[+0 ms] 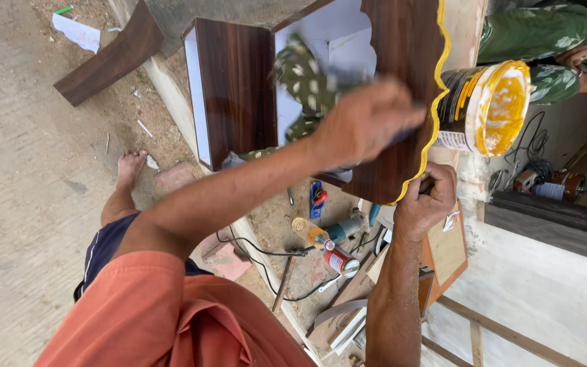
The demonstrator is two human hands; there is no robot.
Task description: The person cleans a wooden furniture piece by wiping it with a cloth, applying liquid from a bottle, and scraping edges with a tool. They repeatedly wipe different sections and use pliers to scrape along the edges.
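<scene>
A dark wood-grain panel (pixel 395 47) with a wavy edge coated in yellow glue stands in front of me. My left hand (pixel 368 122) presses against its face, fingers closed around a small dark tool that is blurred. Below it, my right hand (pixel 426 200) is fisted on the panel's lower wavy edge. An open can of yellow glue (pixel 490 105) sits just right of the panel, close to both hands. Behind the panel is a dark wood box with white inner faces (pixel 236 88).
Another person in green patterned clothing (pixel 545 30) sits at the top right. On the ground lie a yellow-liquid bottle (pixel 310 233), a red can (pixel 341 261), a power tool (pixel 344 228) with black cable, cardboard pieces (pixel 338 323) and a loose dark board (pixel 110 58). My bare foot (pixel 129 170) rests on the concrete.
</scene>
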